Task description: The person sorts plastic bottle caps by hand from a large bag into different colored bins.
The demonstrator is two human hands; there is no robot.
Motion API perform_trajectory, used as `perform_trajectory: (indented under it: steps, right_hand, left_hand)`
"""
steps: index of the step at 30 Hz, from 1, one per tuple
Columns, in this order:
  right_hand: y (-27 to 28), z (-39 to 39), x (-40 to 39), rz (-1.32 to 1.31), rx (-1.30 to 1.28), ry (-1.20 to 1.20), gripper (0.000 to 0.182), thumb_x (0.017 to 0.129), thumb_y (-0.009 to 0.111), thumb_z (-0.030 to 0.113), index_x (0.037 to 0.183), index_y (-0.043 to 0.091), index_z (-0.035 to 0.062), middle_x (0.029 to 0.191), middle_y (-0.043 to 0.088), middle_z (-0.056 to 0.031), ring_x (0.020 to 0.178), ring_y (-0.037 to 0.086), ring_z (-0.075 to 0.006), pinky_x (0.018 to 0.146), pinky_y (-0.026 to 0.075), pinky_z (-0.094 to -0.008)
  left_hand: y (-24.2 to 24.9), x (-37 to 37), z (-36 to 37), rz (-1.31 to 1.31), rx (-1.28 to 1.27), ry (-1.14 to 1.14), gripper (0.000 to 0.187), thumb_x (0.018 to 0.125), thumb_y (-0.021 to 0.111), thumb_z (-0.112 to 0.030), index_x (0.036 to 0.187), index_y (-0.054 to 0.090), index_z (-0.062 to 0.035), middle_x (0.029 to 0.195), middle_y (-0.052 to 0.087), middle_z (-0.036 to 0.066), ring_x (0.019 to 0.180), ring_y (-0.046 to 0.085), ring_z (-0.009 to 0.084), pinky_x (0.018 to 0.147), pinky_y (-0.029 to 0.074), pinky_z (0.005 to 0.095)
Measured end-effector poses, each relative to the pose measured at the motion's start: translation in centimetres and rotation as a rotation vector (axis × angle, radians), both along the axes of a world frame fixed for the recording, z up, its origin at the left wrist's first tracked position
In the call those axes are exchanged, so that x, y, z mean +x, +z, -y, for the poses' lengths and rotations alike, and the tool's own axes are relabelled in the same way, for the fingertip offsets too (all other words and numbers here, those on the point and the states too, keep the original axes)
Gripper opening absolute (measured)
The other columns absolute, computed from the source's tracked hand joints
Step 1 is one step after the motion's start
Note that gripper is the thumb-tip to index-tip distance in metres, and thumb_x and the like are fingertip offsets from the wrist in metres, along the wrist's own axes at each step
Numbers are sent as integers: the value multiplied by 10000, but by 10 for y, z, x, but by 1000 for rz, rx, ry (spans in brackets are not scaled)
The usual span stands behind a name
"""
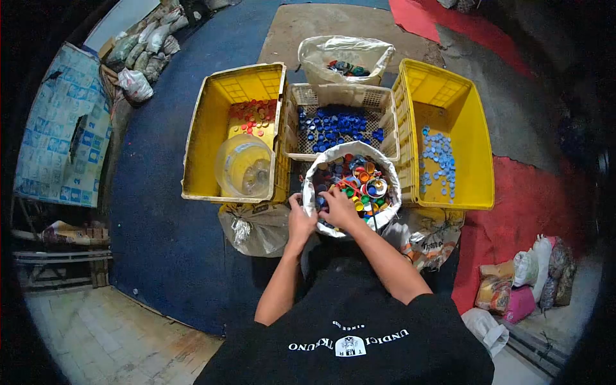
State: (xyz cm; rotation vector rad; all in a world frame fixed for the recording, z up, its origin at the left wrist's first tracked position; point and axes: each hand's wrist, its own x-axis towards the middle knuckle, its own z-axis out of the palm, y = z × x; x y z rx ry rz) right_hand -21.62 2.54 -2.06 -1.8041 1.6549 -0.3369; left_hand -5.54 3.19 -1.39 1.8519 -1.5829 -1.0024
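Observation:
In the head view, a white sack (393,206) with a rolled rim stands close to my body, full of mixed coloured bottle caps (364,183). My left hand (300,219) is closed at the sack's left rim, fingers on the outside of the fabric. Over the left part of the caps is my right hand (341,210), fingers bent together and pointing down near some dark blue caps. What those fingertips hold, if anything, is hidden.
A yellow crate (212,115) at left holds red caps and a clear round tub (244,165). Blue caps fill a white crate (375,96) behind the sack; light blue caps lie in the right yellow crate (475,128). Another sack (346,48) stands at the back.

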Motion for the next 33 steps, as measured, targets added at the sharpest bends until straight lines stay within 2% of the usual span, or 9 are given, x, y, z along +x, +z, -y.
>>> perform_trajectory:
  steps: [2,7,13,15,18,20,24,27,33]
  right_hand:
    - [-5,-4,7,-81,3,8,713,718,712,378,1354,475,160,1336,449,-162,1230,453,-352,962,395,-530]
    - [-10,12,14,-85,25,-83,721,754,626,439,1375,470,108,1388,410,-163,1264,436,-352,998,369,-530]
    - [-28,34,13,89,20,-123,551,772,591,261,1274,546,37,1377,429,-178,1256,440,-378,990,404,-519]
    - [-31,34,10,-103,-28,59,422,749,639,194,1122,596,1,1273,489,-210,1131,524,-372,930,469,-465]
    - [-52,35,13,-225,-156,150,332,716,672,155,1013,625,12,1149,544,-185,1059,548,-347,885,489,-454]
    - [-59,33,13,-246,-302,112,273,732,656,166,984,644,61,1043,593,-112,1014,597,-298,809,529,-404]
    - [-39,31,5,-214,-360,85,263,738,661,195,983,649,102,925,623,-87,845,649,-282,684,554,-418]
    - [-40,29,-1,-237,-370,148,252,754,665,230,984,652,126,929,622,-86,865,649,-267,664,549,-414]
    - [-46,33,3,-288,-482,233,256,752,711,312,948,656,156,912,595,-59,780,647,-251,593,522,-404]
  left_hand:
    - [19,3,1,-68,27,27,629,713,640,-68,1275,355,-64,966,629,252,876,634,407,788,486,473]
    - [24,2,-11,-47,-98,40,555,719,618,-66,1233,408,-54,924,621,212,859,631,378,780,485,451]
    - [26,6,-17,-47,-64,73,533,742,646,-117,1223,429,-39,940,628,217,881,636,368,801,483,433]
    - [27,7,-18,-30,-36,74,523,756,654,-134,1222,438,-34,965,615,221,902,625,382,808,480,433]
    - [32,6,-19,64,-42,16,526,749,663,-116,1227,454,-53,1075,583,211,990,587,383,836,458,444]
    - [43,-1,-21,449,-230,-131,517,721,677,-90,1208,503,-85,1166,530,169,1079,522,358,883,413,449]
    - [52,-9,-12,576,-358,-242,454,713,693,-127,1160,618,-160,1233,485,139,1184,422,340,982,303,484]
    - [59,-12,-2,628,-418,-360,464,727,707,-141,1183,643,-204,1275,469,136,1201,411,337,991,273,514]
    - [-16,-10,26,902,-222,-475,518,889,524,-341,1352,540,-109,1568,203,156,1435,185,350,1123,110,588]
